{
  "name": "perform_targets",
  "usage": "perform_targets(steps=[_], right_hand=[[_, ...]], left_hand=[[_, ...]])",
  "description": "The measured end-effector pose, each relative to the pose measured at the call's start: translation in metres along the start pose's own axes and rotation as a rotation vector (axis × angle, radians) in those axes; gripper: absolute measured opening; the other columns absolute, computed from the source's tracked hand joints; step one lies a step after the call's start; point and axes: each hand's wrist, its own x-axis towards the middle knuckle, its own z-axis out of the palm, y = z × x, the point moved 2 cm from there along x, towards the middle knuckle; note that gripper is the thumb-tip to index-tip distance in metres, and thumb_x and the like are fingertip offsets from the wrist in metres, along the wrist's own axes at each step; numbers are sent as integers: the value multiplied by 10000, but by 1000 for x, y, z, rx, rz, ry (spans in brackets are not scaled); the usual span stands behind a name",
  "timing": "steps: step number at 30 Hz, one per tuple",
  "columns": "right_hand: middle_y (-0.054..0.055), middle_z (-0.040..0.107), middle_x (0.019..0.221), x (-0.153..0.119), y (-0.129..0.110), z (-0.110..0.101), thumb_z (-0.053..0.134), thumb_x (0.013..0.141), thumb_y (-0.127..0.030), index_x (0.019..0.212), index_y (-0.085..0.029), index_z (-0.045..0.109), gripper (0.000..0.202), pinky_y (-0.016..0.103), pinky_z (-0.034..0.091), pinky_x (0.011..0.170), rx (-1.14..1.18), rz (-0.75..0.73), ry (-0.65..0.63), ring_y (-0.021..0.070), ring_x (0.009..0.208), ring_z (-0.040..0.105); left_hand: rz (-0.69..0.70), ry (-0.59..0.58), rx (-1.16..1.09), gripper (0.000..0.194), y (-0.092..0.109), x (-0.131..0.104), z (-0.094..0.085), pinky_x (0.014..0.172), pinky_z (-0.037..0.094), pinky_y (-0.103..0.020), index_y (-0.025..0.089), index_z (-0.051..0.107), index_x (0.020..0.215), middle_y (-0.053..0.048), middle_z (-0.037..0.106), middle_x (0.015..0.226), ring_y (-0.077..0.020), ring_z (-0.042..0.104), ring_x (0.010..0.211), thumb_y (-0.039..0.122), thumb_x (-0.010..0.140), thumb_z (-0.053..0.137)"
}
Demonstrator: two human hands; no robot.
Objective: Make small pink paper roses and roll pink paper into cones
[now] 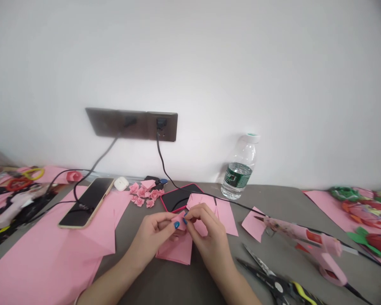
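Between my two hands is a small folded piece of pink paper [178, 221], held above the table. My left hand [157, 232] pinches its left side with the thumb on top. On the other edge, my right hand [207, 226] grips it between thumb and index finger. Part of the paper is hidden behind the fingers. Below my hands lies a stack of pink paper squares [177, 250]. Several small folded pink paper roses [145, 193] sit in a cluster beyond my left hand.
At left, a phone [87, 203] lies on large pink sheets [51, 258]. Behind my hands is a red-edged phone [168, 199]. A water bottle [239, 169] leans by the wall. At right are a pink glue gun [314, 241], open scissors [276, 281] and a cable [235, 202].
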Motion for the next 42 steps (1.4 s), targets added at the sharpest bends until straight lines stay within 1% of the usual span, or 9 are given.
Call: perform_targets(steps=[4,9,15,26,29,33,36,39,42], right_hand=[[4,606,770,0,0,0,559,873,-80,876,-236,581,158,259,478,622,-16,9,12,159,687,574],[21,618,803,1,-1,-2,575,877,-64,814,-222,602,172,255,493,648,-41,-59,-24,164,749,608],[52,617,881,-2,0,-3,605,895,-75,876,-221,660,157,258,515,674,-105,-157,-52,168,790,629],[47,611,859,-2,-5,-1,602,890,-52,871,-219,664,179,246,503,677,-90,-230,-102,167,815,630],[44,615,857,-1,-6,-1,615,882,-90,843,-218,664,142,246,495,681,21,-128,-96,166,803,624],[6,598,732,-1,2,1,601,900,-206,791,-216,601,109,243,463,620,199,137,-52,152,681,571],[-10,559,699,-4,12,5,626,881,-289,781,-210,573,138,232,431,560,319,302,-77,140,622,528],[-15,540,688,-5,16,8,640,870,-334,773,-206,567,177,231,412,549,360,370,-127,137,609,512],[-11,540,680,-3,14,7,637,867,-317,738,-206,557,188,237,403,561,275,354,-159,142,620,513]], left_hand=[[10,13,12,402,0,0,-1,677,591,-252,153,773,929,-80,786,801,-199,737,741,515,754,769],[-15,67,-20,430,3,0,0,654,594,-231,142,777,887,-75,778,751,-184,725,710,530,703,803],[-10,88,-42,434,4,0,1,658,602,-242,135,776,852,-67,760,737,-174,711,683,535,688,812],[-13,114,-41,407,2,-1,-1,575,568,-210,133,735,706,-26,679,637,-122,638,560,533,690,806],[17,119,12,355,4,0,-2,550,549,-194,141,750,732,-26,685,627,-122,632,556,493,717,793],[88,125,101,279,6,-1,-4,554,548,-201,158,774,792,-36,716,661,-142,647,592,435,764,761],[138,85,131,256,6,-3,-3,586,559,-214,170,782,824,-34,721,671,-154,665,623,416,812,714],[136,55,128,253,5,-4,-2,618,564,-217,176,782,851,-33,726,688,-157,680,651,411,841,688],[112,39,119,258,4,-3,-2,631,561,-214,174,774,851,-27,722,684,-148,672,645,420,838,696]])
